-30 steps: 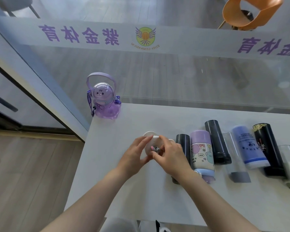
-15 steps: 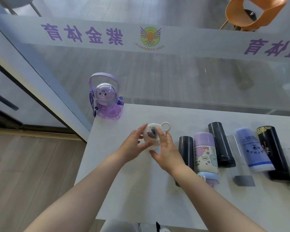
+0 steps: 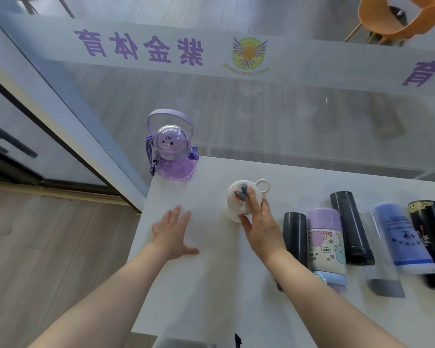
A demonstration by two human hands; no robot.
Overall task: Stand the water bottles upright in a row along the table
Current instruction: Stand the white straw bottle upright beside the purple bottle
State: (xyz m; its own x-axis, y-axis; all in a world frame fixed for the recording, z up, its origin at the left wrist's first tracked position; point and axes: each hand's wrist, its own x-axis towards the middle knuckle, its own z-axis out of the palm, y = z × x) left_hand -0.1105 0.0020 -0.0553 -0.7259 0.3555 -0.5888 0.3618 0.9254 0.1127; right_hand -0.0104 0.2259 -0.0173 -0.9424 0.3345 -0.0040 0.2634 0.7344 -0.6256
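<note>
A white bottle (image 3: pixel 236 207) with a grey figure on its lid and a ring handle stands upright on the white table (image 3: pixel 211 285). My right hand (image 3: pixel 259 222) grips it from the near right side. My left hand (image 3: pixel 172 234) lies flat on the table to its left, fingers spread, holding nothing. A purple translucent bottle (image 3: pixel 171 151) with a strap stands upright at the table's far left corner. To the right, several bottles lie on their sides: a dark grey one (image 3: pixel 294 234), a lilac cartoon one (image 3: pixel 325 244), a black one (image 3: pixel 349 224), a blue one (image 3: pixel 402 237) and a black patterned one (image 3: pixel 428 232).
A glass wall with purple lettering runs behind the table's far edge. The table's left edge drops to a wooden floor (image 3: pixel 48 247). A clear bottle with a grey cap (image 3: pixel 384 285) lies between the black and blue ones. An orange chair (image 3: pixel 392 18) stands beyond the glass.
The white bottle went from lying under both hands to standing upright. My left hand let go and moved left, down flat onto the table. My right hand stays on the bottle.
</note>
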